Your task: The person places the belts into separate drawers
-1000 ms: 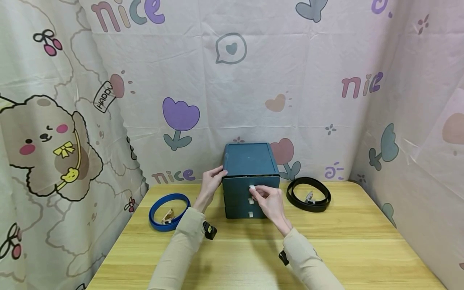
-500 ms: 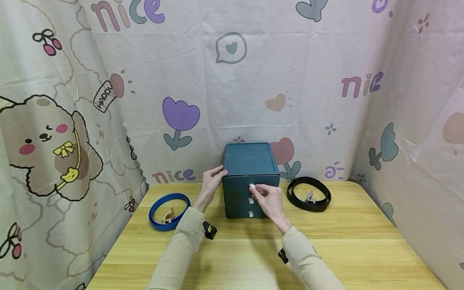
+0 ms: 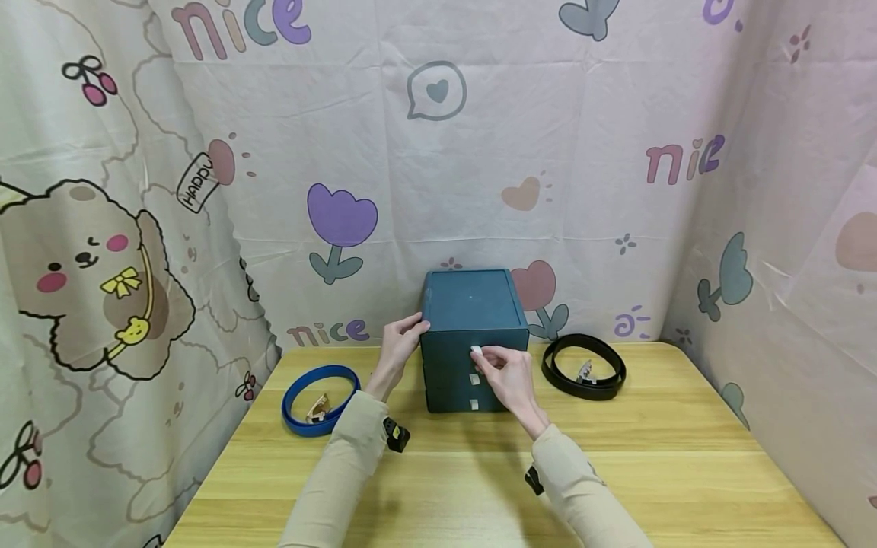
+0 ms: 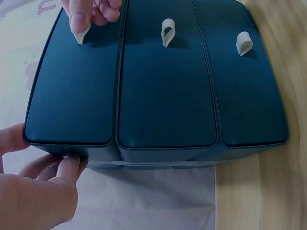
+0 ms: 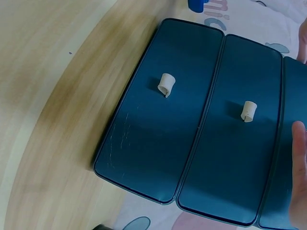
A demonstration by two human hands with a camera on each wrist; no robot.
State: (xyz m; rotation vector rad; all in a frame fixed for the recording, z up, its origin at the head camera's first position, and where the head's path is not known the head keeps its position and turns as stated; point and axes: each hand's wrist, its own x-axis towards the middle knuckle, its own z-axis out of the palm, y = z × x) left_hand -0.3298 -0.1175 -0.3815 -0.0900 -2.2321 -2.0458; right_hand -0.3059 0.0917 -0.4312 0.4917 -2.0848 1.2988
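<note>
A dark teal drawer box (image 3: 473, 301) stands at the back of the table, with three drawer fronts, each with a small whitish pull tab. My right hand (image 3: 510, 380) pinches the top pull tab (image 4: 81, 38) between thumb and fingertips. That drawer front lies flush with the box. My left hand (image 4: 45, 196) holds the box at its upper left edge, thumb by the top and bent fingers against the side. The middle pull tab (image 4: 168, 32) and bottom pull tab (image 4: 244, 43) are untouched. In the right wrist view, only part of my right hand (image 5: 300, 177) shows.
A coiled blue belt (image 3: 294, 426) with a gold-toned buckle lies left of the box. To its right is a coiled black belt (image 3: 603, 393) with a silver buckle. The wooden table (image 3: 452, 487) extends toward me. A printed curtain (image 3: 479, 152) hangs behind.
The top drawer has slid in: the dark gap under the box's top edge has narrowed and vanished. My right hand moved slightly inward with the tab. My left hand stayed in place.
</note>
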